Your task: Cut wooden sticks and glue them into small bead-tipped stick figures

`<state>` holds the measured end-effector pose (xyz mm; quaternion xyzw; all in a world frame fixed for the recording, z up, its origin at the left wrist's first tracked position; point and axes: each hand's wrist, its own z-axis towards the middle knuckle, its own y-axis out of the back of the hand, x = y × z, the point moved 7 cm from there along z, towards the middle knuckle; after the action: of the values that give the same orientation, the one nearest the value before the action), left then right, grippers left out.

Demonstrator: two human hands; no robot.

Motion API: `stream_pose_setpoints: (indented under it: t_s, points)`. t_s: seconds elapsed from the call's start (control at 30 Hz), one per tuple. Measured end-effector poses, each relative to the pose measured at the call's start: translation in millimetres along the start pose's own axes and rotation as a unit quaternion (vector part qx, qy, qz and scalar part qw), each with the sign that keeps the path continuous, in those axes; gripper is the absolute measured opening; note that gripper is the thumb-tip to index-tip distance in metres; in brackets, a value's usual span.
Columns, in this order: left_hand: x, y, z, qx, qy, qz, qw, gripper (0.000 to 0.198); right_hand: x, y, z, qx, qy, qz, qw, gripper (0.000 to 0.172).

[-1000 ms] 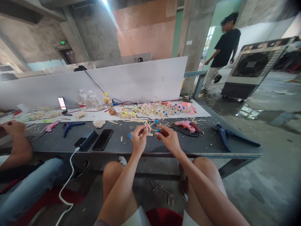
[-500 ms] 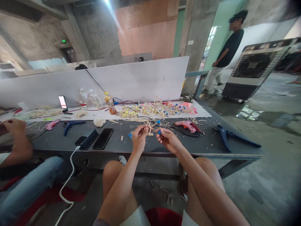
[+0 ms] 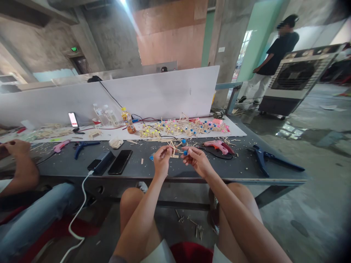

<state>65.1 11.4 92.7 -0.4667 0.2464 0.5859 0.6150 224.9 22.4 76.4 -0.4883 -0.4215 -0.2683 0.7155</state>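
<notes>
Just above the table's near edge, my left hand point(image 3: 161, 160) pinches a small model of joined wooden sticks point(image 3: 173, 149). A blue ball point(image 3: 183, 141) shows at the model's far side; whether it is fixed to it I cannot tell. Close by on the right, my right hand point(image 3: 197, 160) is closed, thumb and fingers at another blue ball point(image 3: 185, 152) on the model's right side. Its fingertips partly cover that ball. Under my left hand's outer side, a scrap of blue material point(image 3: 151, 157) lies on the table.
Many stick models with yellow, blue and pink balls point(image 3: 175, 128) fill the white board behind. A pink glue gun point(image 3: 219, 146) and blue cutter point(image 3: 263, 159) lie right; a black phone point(image 3: 120, 161) and power bank point(image 3: 101, 162) left. A co-worker's hand point(image 3: 18, 148) is far left.
My right hand and the blue ball at its fingers have shifted slightly up and left. My left hand stays nearly still. In the background, a standing person has moved right, towards the air cooler.
</notes>
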Motion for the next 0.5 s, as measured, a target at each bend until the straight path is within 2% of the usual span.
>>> stream_pose_setpoints:
  t_s: [0.1,0.23,0.4,0.5]
  points:
    - [1.2,-0.2,0.1,-0.001,0.001,-0.001,1.000,0.025,8.7,4.8,-1.6,-0.026,0.059,-0.070,0.995,0.037]
    - [1.4,-2.1,-0.1,0.006,0.001,-0.008,1.000,0.023,18.3,1.7,-7.3,-0.030,0.126,-0.164,0.978,0.035]
    - [1.7,-2.0,0.2,-0.001,0.005,-0.008,1.000,0.023,19.9,0.5,-9.7,-0.037,0.144,-0.198,0.969,0.027]
    - [1.3,-2.6,0.9,0.005,0.001,-0.012,1.000,0.023,19.5,1.3,-9.3,-0.033,0.149,-0.198,0.968,0.036]
